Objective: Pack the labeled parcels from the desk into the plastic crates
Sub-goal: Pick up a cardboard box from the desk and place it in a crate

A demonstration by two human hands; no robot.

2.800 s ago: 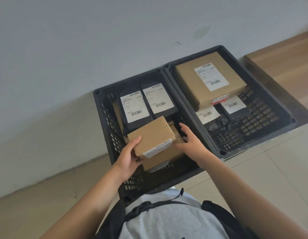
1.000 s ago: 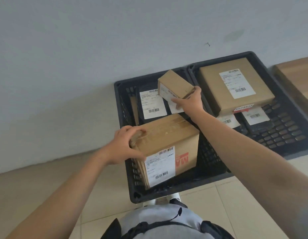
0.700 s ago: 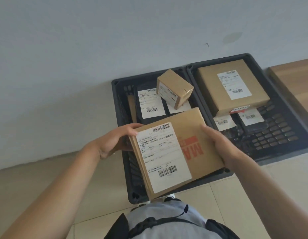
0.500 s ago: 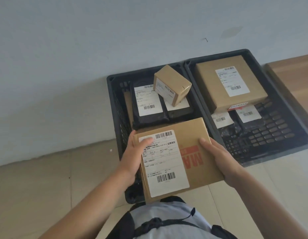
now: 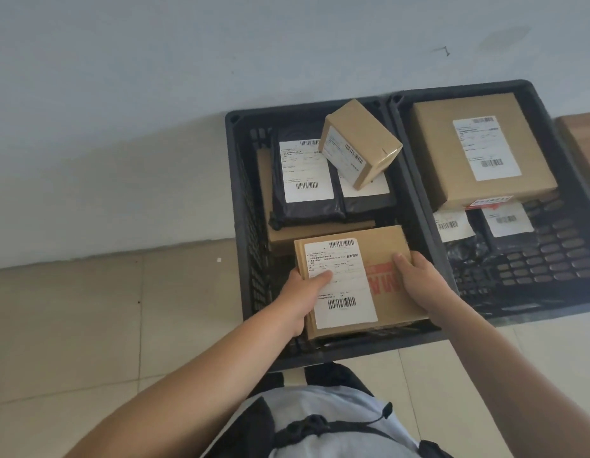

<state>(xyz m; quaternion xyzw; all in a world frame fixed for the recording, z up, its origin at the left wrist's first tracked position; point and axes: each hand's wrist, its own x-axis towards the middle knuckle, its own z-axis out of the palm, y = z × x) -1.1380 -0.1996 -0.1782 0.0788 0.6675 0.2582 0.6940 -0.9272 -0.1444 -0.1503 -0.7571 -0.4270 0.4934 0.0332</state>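
- The flat cardboard box (image 5: 363,282) sits label-up in the near part of the left crate (image 5: 250,226), over the crate's front end.
- The left hand (image 5: 302,292) grips the box's left edge, thumb lying on the white shipping label (image 5: 340,282) and the other fingers hidden under or beside the box.
- The right hand (image 5: 419,282) holds the box's right side, fingers curled over the top face next to the red printing; how far they wrap under cannot be seen.
- Behind the held box, two black poly mailers (image 5: 307,180) lie side by side on a flat brown carton (image 5: 320,231), each with a white label.
- A small cardboard box (image 5: 359,143) rests tilted on the right-hand mailer, its barcode label facing left.
- The right crate (image 5: 568,276) touches the left crate side to side and holds a large cardboard box (image 5: 478,150) at its far end, label up.
- Two more black mailers (image 5: 505,226) with white labels lie partly under that large box's near edge.
- Both crates stand on a pale tiled floor (image 5: 88,325) against a light wall (image 5: 154,77).
- A strip of wooden surface (image 5: 584,140) shows at the right edge.
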